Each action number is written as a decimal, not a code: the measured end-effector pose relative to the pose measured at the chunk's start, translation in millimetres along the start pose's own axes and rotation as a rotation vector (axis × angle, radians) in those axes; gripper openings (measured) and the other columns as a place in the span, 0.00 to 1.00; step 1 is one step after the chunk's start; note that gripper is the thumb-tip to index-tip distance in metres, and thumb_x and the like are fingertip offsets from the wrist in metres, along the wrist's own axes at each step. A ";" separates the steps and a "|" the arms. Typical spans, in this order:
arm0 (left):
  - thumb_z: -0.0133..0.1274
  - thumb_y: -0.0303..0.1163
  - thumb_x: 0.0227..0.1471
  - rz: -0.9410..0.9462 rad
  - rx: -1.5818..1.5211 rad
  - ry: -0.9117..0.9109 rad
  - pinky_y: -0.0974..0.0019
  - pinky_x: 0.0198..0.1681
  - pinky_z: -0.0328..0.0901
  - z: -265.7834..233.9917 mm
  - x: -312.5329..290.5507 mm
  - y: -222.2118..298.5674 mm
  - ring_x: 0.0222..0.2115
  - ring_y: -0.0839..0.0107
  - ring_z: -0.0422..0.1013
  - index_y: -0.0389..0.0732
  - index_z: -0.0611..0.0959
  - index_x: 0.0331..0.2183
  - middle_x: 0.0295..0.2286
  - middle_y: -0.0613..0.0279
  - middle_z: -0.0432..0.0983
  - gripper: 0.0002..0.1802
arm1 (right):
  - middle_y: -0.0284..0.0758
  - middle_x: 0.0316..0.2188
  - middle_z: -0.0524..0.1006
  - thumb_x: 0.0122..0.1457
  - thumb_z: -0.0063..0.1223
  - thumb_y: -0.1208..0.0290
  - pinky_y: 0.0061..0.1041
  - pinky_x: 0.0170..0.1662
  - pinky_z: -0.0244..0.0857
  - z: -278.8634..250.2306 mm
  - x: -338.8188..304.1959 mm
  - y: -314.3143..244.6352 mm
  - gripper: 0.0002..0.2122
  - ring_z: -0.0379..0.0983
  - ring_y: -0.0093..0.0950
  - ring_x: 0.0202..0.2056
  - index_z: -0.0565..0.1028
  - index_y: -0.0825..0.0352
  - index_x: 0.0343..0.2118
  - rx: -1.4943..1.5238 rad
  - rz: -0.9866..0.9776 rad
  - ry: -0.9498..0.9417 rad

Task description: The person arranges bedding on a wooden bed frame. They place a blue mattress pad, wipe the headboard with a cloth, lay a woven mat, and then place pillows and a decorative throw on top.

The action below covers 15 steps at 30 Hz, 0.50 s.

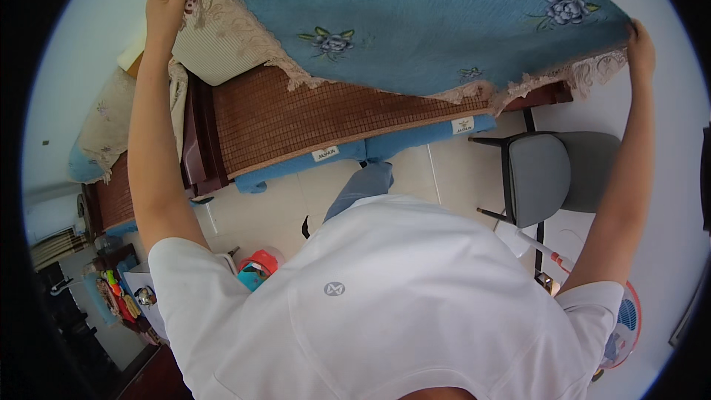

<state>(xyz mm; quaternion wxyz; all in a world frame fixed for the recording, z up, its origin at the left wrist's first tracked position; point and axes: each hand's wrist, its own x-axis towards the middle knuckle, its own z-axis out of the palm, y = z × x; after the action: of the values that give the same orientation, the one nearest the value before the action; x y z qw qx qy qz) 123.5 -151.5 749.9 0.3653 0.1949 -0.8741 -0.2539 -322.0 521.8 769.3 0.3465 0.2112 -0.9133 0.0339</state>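
Observation:
A blue cloth cover (415, 22) with embroidered grey flowers and a beige lace edge is stretched between my raised hands. At the far left, my left hand (167, 7) is closed on one corner of it. My right hand (641, 48) grips the opposite corner at the far right. Below the spread cover runs a wooden sofa seat (281, 122) with a brown woven bamboo mat. The cover hides the back part of the seat. A ribbed beige cushion (222, 52) leans at the sofa's left end, partly behind the lace.
Blue fabric (296, 167) hangs along the sofa's front edge. A grey chair (539, 178) stands to the right, near a fan (628, 318). On the left are another covered seat (111, 122) and a red and teal tub (258, 267) on the tiled floor (415, 178).

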 end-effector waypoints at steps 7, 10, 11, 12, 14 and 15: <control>0.51 0.39 0.54 -0.135 -0.061 0.023 0.78 0.18 0.56 46.1 47.8 8.5 0.18 0.86 0.61 0.43 0.81 0.42 0.19 0.75 0.69 0.16 | 0.36 0.45 0.74 0.59 0.37 0.55 0.34 0.46 0.64 46.6 92.0 20.7 0.18 0.68 0.39 0.48 0.70 0.51 0.50 -0.125 0.012 -0.075; 0.52 0.39 0.53 -0.070 -0.018 0.035 0.78 0.17 0.55 60.0 65.8 2.5 0.17 0.86 0.61 0.43 0.81 0.42 0.19 0.74 0.68 0.16 | 0.35 0.44 0.74 0.59 0.37 0.52 0.35 0.45 0.64 49.2 112.7 7.3 0.18 0.69 0.39 0.46 0.71 0.48 0.50 -0.114 0.092 -0.109; 0.51 0.39 0.53 -0.094 -0.034 0.023 0.78 0.18 0.57 64.1 70.6 4.4 0.17 0.85 0.62 0.43 0.81 0.42 0.19 0.73 0.69 0.16 | 0.35 0.44 0.75 0.59 0.37 0.52 0.35 0.45 0.64 49.1 121.7 6.5 0.18 0.70 0.38 0.46 0.71 0.47 0.50 -0.165 0.097 -0.137; 0.51 0.38 0.54 -0.115 -0.048 0.012 0.78 0.19 0.59 67.8 78.6 7.6 0.17 0.85 0.63 0.42 0.81 0.41 0.18 0.72 0.70 0.15 | 0.35 0.44 0.75 0.59 0.37 0.52 0.35 0.45 0.64 45.4 129.9 -3.0 0.18 0.70 0.38 0.46 0.71 0.47 0.49 -0.215 0.104 -0.165; 0.50 0.37 0.54 -0.064 -0.053 0.019 0.78 0.18 0.59 71.1 92.7 7.5 0.17 0.84 0.64 0.42 0.81 0.41 0.18 0.71 0.71 0.14 | 0.35 0.42 0.75 0.59 0.38 0.52 0.34 0.44 0.65 54.7 142.2 -21.5 0.18 0.71 0.37 0.45 0.71 0.47 0.49 -0.231 0.086 -0.103; 0.51 0.37 0.54 -0.074 -0.064 0.022 0.78 0.17 0.59 76.3 101.6 6.5 0.17 0.84 0.64 0.42 0.81 0.41 0.18 0.71 0.71 0.14 | 0.35 0.42 0.75 0.59 0.38 0.52 0.33 0.44 0.65 65.1 153.7 -17.9 0.18 0.71 0.37 0.45 0.70 0.47 0.50 -0.212 0.103 -0.111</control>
<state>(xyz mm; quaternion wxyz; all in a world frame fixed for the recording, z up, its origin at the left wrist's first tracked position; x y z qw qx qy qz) -0.5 -176.8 762.5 0.3712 0.2182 -0.8536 -0.2932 -458.0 436.2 818.0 0.3134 0.1277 -0.9393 -0.0569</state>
